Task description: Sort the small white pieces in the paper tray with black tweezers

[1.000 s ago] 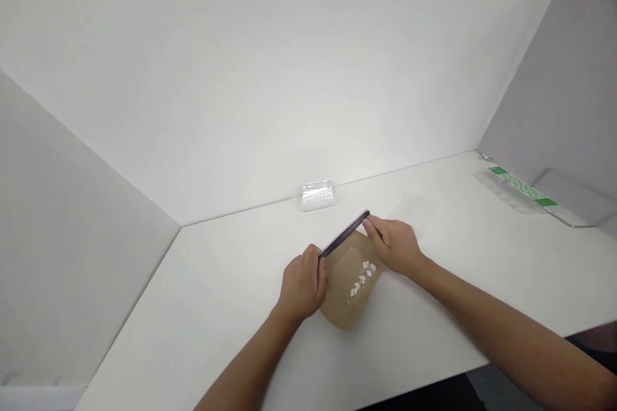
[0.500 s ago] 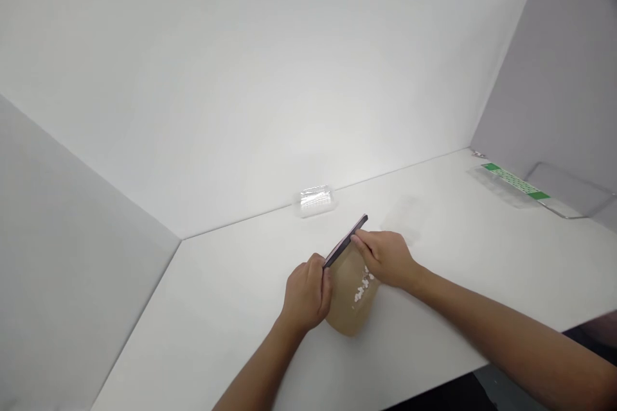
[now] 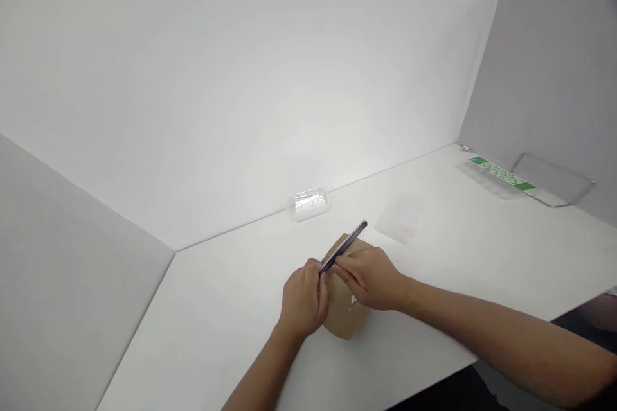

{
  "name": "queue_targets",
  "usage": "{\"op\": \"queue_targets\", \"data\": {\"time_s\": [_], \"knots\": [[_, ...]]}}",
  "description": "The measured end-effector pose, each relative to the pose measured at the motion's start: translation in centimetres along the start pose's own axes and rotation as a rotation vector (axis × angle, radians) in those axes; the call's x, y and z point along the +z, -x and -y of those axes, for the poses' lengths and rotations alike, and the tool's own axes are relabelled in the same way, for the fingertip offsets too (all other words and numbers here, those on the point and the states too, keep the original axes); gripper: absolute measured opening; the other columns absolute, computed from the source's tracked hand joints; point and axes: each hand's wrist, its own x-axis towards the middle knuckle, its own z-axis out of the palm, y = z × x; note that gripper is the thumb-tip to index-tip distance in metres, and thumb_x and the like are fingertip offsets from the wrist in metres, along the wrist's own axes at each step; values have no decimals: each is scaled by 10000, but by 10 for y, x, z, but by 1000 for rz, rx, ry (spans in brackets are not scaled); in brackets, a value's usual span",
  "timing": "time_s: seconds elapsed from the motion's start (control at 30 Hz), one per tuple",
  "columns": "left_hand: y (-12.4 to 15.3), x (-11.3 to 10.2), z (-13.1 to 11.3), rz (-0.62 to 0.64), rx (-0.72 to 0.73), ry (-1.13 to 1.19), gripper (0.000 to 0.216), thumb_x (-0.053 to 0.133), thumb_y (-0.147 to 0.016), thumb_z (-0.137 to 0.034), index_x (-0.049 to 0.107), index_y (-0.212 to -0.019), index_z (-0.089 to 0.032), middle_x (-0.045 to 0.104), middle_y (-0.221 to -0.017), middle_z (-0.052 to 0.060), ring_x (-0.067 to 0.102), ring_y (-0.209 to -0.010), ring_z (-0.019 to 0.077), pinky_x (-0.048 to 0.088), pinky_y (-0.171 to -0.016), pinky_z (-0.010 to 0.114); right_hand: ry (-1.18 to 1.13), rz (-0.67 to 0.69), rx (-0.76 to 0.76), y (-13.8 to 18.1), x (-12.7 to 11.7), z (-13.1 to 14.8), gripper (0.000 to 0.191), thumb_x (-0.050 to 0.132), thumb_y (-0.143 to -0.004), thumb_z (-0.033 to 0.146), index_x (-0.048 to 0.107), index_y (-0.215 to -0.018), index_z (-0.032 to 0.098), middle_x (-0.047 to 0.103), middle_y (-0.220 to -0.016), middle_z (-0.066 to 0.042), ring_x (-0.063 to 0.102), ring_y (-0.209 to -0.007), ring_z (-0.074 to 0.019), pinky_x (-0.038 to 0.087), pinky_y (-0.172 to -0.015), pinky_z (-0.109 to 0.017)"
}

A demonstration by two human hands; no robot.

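A slim dark object with a pale face, seen almost edge-on and looking like a phone, slants up to the right between my hands. My left hand is closed around its lower end. The fingers of my right hand are bent in and pressed together against its near side, around the middle. Beneath both hands lies a tan, rounded flat piece with small white flower shapes, partly covered by my right hand. What lies between my right fingertips is hidden.
A shiny clear plastic pack rests by the back wall. Right of my hands lies a translucent sheet or bag. Farther right are a green-and-white strip on clear plastic and a bent metal wire frame near the side panel.
My right hand has slid down and left along the slim object, covering more of the white flowers. Tan surface now also shows beyond the object. The view has shifted slightly.
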Motion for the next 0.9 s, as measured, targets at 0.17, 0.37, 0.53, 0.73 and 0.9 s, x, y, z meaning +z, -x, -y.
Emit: {"op": "queue_targets", "data": {"time_s": [0.17,0.37,0.53,0.73,0.9], "knots": [[-1,1,0,3,11,-38,71,377,-1016,-208,442,-1008,-234,628,-882,27,585,-680,185,428,-615,318,45,-115,113,-7,-11,-19,368,382,-1062,375,511,-764,203,568,-630,24,419,-554,-110,180,-573,-276],[-3,1,-2,10,33,-31,72,388,-1008,-204,429,-957,-234,612,-846,15,541,-627,173,393,-590,312,100,-140,185,-9,-18,-25,418,355,-1076,385,481,-723,200,498,-550,42,364,-495,-101,163,-551,-278],[-4,4,-6,-42,55,-11,86,385,-991,-183,431,-935,-229,597,-800,11,510,-593,166,378,-574,311,139,-98,43,3,-11,1,382,397,-1058,349,514,-728,195,545,-580,27,412,-524,-102,186,-556,-273],[-2,11,-9,-52,-10,7,88,393,-994,-222,462,-937,-220,639,-859,23,530,-586,151,389,-583,307,225,-55,133,6,-21,-16,422,388,-1062,400,484,-706,196,531,-547,21,407,-488,-105,170,-539,-285],[-2,14,-12,-70,-32,12,133,377,-992,-218,472,-899,-215,617,-819,22,514,-577,152,411,-588,306,245,-53,134,6,-22,-19,452,365,-1068,412,482,-689,196,518,-534,8,416,-474,-112,178,-532,-292]]}}
